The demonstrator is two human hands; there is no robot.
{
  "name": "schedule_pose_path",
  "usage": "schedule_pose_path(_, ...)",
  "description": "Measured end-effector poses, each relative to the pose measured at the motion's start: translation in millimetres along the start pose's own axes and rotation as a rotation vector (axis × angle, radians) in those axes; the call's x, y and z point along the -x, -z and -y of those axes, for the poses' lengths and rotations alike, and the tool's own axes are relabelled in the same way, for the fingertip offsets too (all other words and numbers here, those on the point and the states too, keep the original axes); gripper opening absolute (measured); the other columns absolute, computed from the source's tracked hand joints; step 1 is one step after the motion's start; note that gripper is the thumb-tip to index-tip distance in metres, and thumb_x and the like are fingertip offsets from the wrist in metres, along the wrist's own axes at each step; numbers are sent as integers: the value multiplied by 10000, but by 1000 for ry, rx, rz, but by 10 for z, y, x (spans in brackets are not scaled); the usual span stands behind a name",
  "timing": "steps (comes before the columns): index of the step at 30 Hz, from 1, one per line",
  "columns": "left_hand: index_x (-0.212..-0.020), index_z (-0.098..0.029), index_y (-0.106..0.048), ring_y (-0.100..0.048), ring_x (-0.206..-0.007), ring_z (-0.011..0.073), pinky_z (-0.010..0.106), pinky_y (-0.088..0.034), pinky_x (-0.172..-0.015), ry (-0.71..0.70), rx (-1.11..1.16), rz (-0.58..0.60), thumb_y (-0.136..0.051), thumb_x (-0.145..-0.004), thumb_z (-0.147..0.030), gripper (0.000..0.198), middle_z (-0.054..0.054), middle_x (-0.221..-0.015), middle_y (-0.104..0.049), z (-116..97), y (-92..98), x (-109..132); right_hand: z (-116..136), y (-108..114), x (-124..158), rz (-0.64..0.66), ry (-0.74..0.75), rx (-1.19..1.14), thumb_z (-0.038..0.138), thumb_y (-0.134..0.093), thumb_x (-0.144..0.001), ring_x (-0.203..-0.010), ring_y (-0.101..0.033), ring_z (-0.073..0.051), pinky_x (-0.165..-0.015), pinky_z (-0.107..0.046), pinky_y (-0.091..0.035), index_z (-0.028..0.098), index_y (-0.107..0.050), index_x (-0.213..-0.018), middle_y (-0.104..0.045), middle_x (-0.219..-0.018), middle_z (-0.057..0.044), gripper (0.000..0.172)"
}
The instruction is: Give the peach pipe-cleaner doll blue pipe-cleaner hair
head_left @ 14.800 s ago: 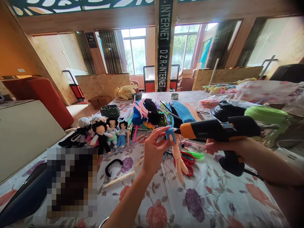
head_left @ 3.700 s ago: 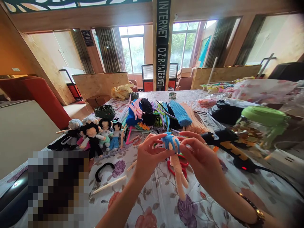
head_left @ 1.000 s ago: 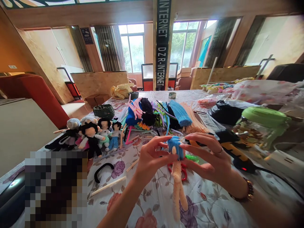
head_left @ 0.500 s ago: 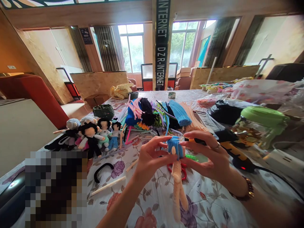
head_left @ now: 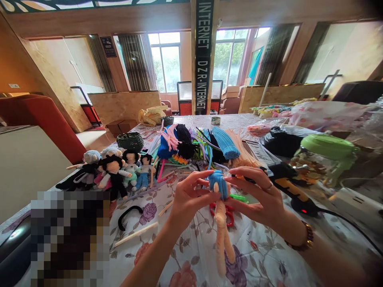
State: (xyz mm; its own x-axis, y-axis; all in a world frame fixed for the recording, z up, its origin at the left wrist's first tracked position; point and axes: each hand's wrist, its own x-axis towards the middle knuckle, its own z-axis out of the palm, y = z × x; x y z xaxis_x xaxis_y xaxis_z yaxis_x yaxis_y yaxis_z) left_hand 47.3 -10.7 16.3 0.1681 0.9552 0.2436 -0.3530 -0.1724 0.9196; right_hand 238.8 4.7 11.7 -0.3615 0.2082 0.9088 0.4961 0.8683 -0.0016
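Note:
Between my two hands hangs a pipe-cleaner doll (head_left: 220, 215) with a blue-haired head and a peach body, its legs dangling toward me. My left hand (head_left: 191, 195) pinches the left side of the blue hair (head_left: 218, 184) with thumb and fingers. From the other side, my right hand (head_left: 257, 195) grips the head, its fingertips at the hair's edge. Red-handled scissors (head_left: 229, 218) lie on the table behind the doll, partly hidden by it. Something bright green (head_left: 239, 198) shows beyond my right fingers.
Finished dolls (head_left: 113, 171) sit at the left by a dark basket (head_left: 130, 141). Bundles of pipe cleaners (head_left: 226, 142) lie across the middle. A black-and-yellow corded tool (head_left: 295, 189) with a red light and a green-lidded jar (head_left: 327, 145) stand right. A black curved piece (head_left: 129, 215) lies nearer.
The doll and both hands have shifted very slightly left. My right hand's fingers have moved a little on the head; both hands keep their hold.

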Motion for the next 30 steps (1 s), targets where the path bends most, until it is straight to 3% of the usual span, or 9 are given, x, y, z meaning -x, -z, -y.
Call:
schedule_pose_path(9, -946, -224, -733, -579, -752, 143, 203, -492, -584, -40, -39, -7, -825, -563, -197, 395, 41, -841, -649, 3, -9, -1, 12, 5, -26, 18, 35, -3, 259, -708, -766, -964, -616, -236, -832, -395, -552, 256, -546, -1237, -610, -1095, -87, 499)
schedule_pose_path(18, -963, -256, -728, -588, -741, 130, 213, -502, -625, -51, -50, 38, -813, -587, -193, 391, 34, -916, -657, 10, 26, -9, 31, 16, -49, 26, 34, -21, 235, -704, -766, -961, -610, -221, -844, -380, -544, 248, -537, -1236, -605, -1086, -84, 499)
schedule_pose_path(30, -954, -279, -731, -576, -700, 94, 175, -499, -622, -33, -27, 44, -813, -593, -180, 383, 2, -810, -633, 16, 40, -8, 33, -26, -37, 7, 5, -59, 231, -699, -776, -965, -606, -216, -844, -370, -538, 226, -567, -1179, -586, -1083, -87, 424)
